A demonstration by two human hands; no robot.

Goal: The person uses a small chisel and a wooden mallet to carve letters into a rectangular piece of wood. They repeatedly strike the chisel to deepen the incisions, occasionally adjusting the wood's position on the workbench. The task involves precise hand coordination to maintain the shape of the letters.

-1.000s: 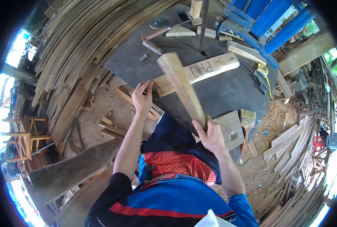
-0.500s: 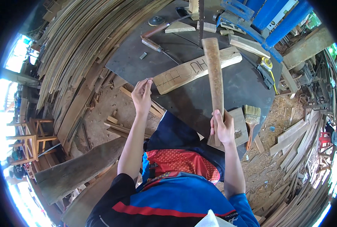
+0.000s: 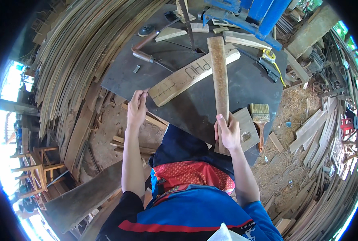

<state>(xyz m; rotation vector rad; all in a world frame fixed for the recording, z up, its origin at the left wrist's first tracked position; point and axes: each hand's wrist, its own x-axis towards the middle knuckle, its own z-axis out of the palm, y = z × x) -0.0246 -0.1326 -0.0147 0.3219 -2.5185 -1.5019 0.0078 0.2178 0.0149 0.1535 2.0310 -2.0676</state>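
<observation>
A thick wooden board point(image 3: 179, 82) with dark marked letters lies slanted across the dark tabletop point(image 3: 243, 86). At its left end, my left hand point(image 3: 137, 108) is closed in a pinch, fingertips at the board's corner; whatever is between them is too small to make out. My right hand point(image 3: 229, 132) wraps around the lower part of a long wooden stick point(image 3: 218, 72), flat and wider toward the top. The stick points away from me and, in this view, crosses over the board's right part, hiding some of it. Whether it touches the board I cannot tell.
Right of my right hand lie a square wood piece point(image 3: 245, 124) and a paintbrush point(image 3: 260, 116). Farther off are a yellow tape measure point(image 3: 269, 56), a wooden-handled brace-like tool point(image 3: 143, 56), a saw blade point(image 3: 186, 24) and blue clamp-like metalwork point(image 3: 243, 18). Long planks point(image 3: 86, 44) are stacked at left.
The view has shifted, so the table and board appear farther left. My left hand stays at the board's end, and the stick remains in my right hand, slightly farther right over the board.
</observation>
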